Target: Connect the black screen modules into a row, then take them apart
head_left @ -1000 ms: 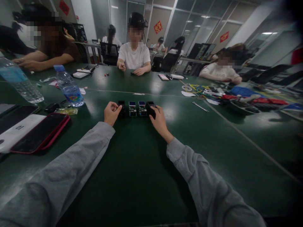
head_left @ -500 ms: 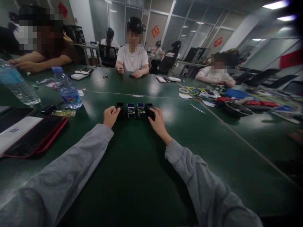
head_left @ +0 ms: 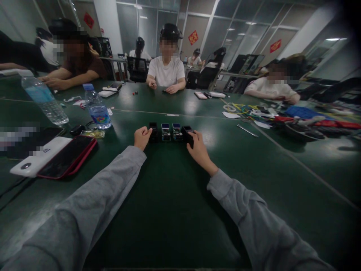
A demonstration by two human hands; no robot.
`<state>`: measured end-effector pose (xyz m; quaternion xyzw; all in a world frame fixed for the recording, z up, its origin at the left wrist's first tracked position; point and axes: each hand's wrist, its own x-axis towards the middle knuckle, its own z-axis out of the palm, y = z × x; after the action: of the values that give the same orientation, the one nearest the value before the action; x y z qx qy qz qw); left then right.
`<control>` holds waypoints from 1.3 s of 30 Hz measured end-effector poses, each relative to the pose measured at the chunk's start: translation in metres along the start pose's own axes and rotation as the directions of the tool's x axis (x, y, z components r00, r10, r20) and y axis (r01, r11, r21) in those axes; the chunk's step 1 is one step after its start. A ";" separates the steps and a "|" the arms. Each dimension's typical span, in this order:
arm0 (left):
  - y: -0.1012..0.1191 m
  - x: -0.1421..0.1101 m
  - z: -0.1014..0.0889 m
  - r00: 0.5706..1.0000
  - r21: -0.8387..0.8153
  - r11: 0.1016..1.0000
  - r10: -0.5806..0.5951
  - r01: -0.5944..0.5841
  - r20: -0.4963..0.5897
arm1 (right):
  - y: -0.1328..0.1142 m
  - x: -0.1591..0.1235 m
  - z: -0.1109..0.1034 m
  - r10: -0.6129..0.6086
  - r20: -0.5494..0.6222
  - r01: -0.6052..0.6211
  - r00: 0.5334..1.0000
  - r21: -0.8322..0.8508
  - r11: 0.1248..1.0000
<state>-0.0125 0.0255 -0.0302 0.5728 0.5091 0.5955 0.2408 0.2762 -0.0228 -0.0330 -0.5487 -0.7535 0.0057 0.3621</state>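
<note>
Four small devices would overstate what shows, so I see several small box-like pieces standing in a short row on the green table (head_left: 158, 195). At the row's left end is a black box (head_left: 152, 132), and my left hand (head_left: 143, 137) is closed at its left side, the thumb by its edge. Two small circuit-board modules with screens stand in the middle, a left module (head_left: 166, 131) and a right module (head_left: 177, 131). My right hand (head_left: 200, 147) has its fingers curled round another black box (head_left: 186, 132) at the right end.
On the left are two water bottles (head_left: 97, 107), a phone in a red case (head_left: 69, 158) and a white device (head_left: 42, 154). A wrench (head_left: 247, 130) and a heap of cables (head_left: 245, 110) lie to the right. Across the table a person (head_left: 166, 71) sits.
The view has swung slightly left, so everything appears further right. Both hands stay at the outer black boxes, and the row looks the same.
</note>
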 end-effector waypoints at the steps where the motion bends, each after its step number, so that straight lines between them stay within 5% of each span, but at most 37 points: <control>1: 0.001 0.000 0.000 1.000 0.004 1.000 -0.001 0.001 0.003 | 0.001 -0.002 -0.003 -0.007 0.002 0.007 1.000 -0.005 1.000; 9: -0.002 0.000 0.001 1.000 0.013 1.000 0.023 -0.023 0.014 | 0.014 -0.017 -0.023 -0.004 -0.011 0.003 1.000 -0.027 1.000; 22: -0.003 0.000 0.000 0.998 0.017 0.999 0.041 -0.041 0.039 | 0.008 0.017 0.006 0.044 0.021 -0.043 0.999 -0.038 0.998; 29: -0.001 -0.001 0.002 1.000 0.000 1.000 0.022 -0.022 0.020 | -0.009 0.012 0.002 -0.038 -0.094 0.020 0.995 -0.191 0.981; 35: -0.001 -0.001 0.002 0.999 0.034 0.999 0.032 -0.033 0.014 | -0.032 0.013 0.001 -0.267 0.132 0.287 0.955 -0.166 0.944; 39: -0.001 -0.001 0.001 0.999 0.038 0.998 0.045 -0.045 0.014 | -0.044 0.003 -0.012 -0.239 0.196 0.266 0.951 -0.123 0.956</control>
<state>-0.0114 0.0254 -0.0319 0.5926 0.5058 0.5872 0.2197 0.2467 -0.0424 -0.0045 -0.4703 -0.8454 -0.0474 0.2487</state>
